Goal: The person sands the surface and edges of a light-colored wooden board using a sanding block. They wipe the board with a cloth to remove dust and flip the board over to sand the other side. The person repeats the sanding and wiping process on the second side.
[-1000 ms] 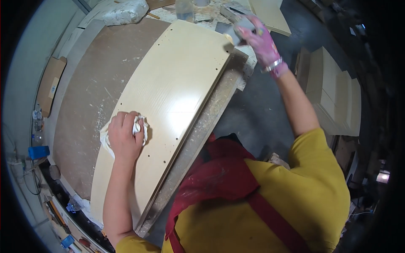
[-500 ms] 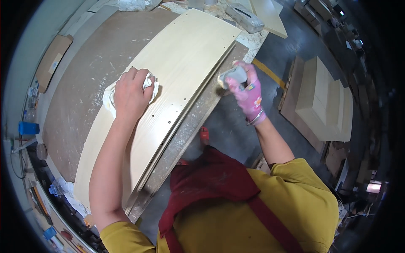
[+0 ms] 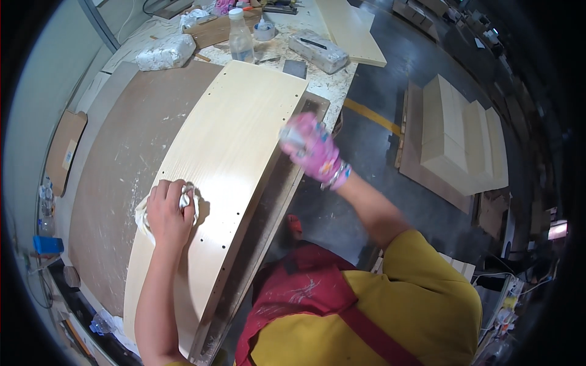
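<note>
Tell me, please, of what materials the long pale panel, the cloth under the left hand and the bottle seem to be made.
Panel: wood or wood-look board, probably satin-coated; faint grain and soft sheen show.
Cloth: matte, soft fabric; it bunches under the left hand, fibre unclear.
Bottle: probably clear plastic, glossy; see-through walls.

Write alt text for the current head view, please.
A person's bare left hand holds a white cloth against a pale, curved panel, while the pink-gloved right hand, blurred, grasps a grey object near the panel's edge.
</note>
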{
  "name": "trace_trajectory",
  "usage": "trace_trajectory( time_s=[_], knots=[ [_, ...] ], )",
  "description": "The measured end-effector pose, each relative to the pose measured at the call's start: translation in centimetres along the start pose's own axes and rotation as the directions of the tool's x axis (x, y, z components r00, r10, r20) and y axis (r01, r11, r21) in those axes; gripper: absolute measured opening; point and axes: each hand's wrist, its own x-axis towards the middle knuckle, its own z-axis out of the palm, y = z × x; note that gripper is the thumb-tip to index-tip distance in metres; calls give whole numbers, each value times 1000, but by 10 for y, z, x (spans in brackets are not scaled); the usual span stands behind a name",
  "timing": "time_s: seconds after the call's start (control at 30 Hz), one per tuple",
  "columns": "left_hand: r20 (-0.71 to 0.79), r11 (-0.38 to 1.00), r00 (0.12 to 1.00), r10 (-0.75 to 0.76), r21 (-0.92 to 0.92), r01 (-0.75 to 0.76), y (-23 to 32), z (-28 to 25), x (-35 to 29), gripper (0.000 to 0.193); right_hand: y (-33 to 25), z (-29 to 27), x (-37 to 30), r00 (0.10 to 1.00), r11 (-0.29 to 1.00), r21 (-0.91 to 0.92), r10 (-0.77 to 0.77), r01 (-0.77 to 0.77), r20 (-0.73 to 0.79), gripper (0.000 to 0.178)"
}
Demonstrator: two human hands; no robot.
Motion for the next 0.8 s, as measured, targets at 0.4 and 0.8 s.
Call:
trace_trajectory(
  time_s=[0.4,0.8],
  knots=[
    [-9,999,1000,-7,31,7,-7,3,-5,21,40,1,25,991,990,-46,132,-133,-29,50],
    [54,996,996,75,-56,-72,-57,-72,-55,20,-74,7,-16,987,904,398,157,-157,33,42]
  ],
)
